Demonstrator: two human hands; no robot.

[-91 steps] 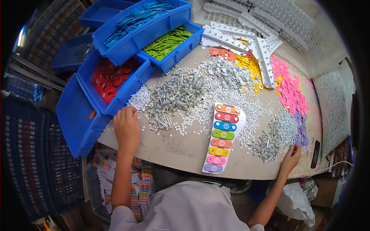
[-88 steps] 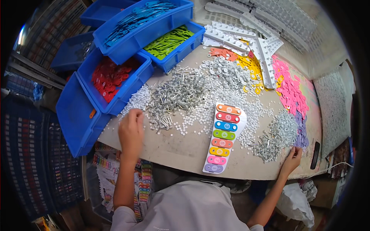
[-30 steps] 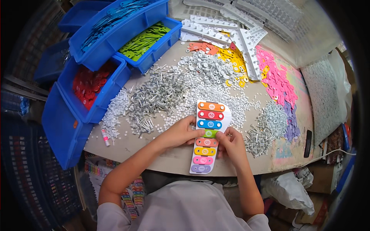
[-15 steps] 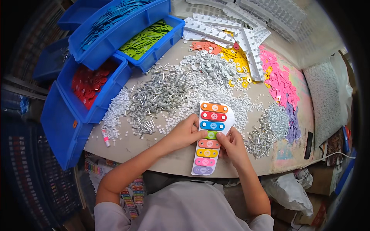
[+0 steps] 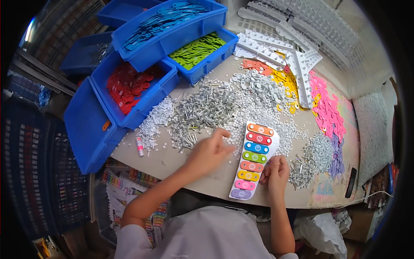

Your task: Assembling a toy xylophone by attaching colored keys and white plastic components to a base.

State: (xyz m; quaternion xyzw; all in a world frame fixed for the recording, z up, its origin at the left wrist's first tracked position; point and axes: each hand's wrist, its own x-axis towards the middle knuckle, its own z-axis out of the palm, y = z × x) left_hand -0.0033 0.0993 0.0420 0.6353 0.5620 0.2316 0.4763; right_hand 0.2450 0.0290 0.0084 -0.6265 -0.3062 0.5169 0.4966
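The xylophone (image 5: 253, 162) lies flat near the table's (image 5: 172, 162) front edge, between the two hands, with its coloured bars all in place. Its long axis runs from the person up and slightly right: the purple bar is nearest the body and the orange bar farthest.

The left hand (image 5: 209, 152) is just left of the xylophone, fingers loosely curled and reaching toward the washers (image 5: 235, 134) beside it; whether it holds anything I cannot tell. The right hand (image 5: 275, 172) is curled against the xylophone's lower right edge, steadying it; I cannot tell if it pinches a small part.

This looks like the fastening step: the bars are laid and small hardware is being fetched. The next move likely calls for picking a single piece from the nails (image 5: 202, 112) or washers and seating it on a bar without shifting the xylophone.
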